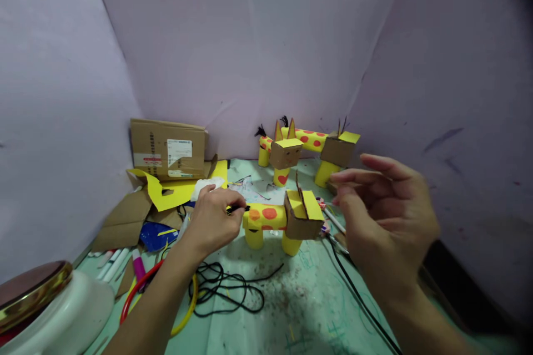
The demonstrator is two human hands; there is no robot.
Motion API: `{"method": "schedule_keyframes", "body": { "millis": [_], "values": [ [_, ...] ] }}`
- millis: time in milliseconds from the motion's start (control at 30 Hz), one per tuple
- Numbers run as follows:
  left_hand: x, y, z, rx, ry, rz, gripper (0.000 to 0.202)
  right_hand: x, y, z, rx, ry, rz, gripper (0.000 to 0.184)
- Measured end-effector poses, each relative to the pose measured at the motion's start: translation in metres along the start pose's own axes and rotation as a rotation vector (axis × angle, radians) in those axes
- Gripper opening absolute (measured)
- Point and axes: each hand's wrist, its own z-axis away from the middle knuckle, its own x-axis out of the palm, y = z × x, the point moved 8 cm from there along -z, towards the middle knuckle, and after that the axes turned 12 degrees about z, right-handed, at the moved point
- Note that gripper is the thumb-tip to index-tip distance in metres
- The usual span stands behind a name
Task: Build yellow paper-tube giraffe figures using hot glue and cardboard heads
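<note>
A yellow cardboard animal (278, 222) with orange spots, roll legs and a brown box head stands on the pale green table (308, 299). My left hand (216, 216) is closed in a pinch on a short black strand at the animal's rear end. My right hand (385, 216) hovers just right of the animal's head, fingers loosely curled with the index finger stretched out, and it holds nothing that I can see. Two similar spotted animals (310, 150) stand behind, near the wall.
Loose black cord (227, 288) lies coiled in front of the animal. Cardboard boxes (169, 150), yellow paper scraps and markers (137, 263) clutter the left. A red and yellow ring (133, 294) and a white container with a gold lid (37, 294) sit at the near left. Purple walls enclose the table.
</note>
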Motion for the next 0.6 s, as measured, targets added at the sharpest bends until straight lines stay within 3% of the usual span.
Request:
{"method": "schedule_keyframes", "body": {
  "millis": [167,333,600],
  "values": [
    [0.000,0.002,0.000,0.027,-0.026,-0.007,0.012,0.008,0.044,-0.006,0.143,-0.219,0.034,0.043],
    [0.001,0.003,0.000,0.044,-0.064,-0.004,0.011,0.022,0.080,0.013,0.217,-0.481,0.012,0.051],
    [0.002,0.006,-0.001,0.042,-0.020,-0.008,0.010,0.045,0.080,0.044,0.192,-0.829,-0.148,0.085]
  ]
}}
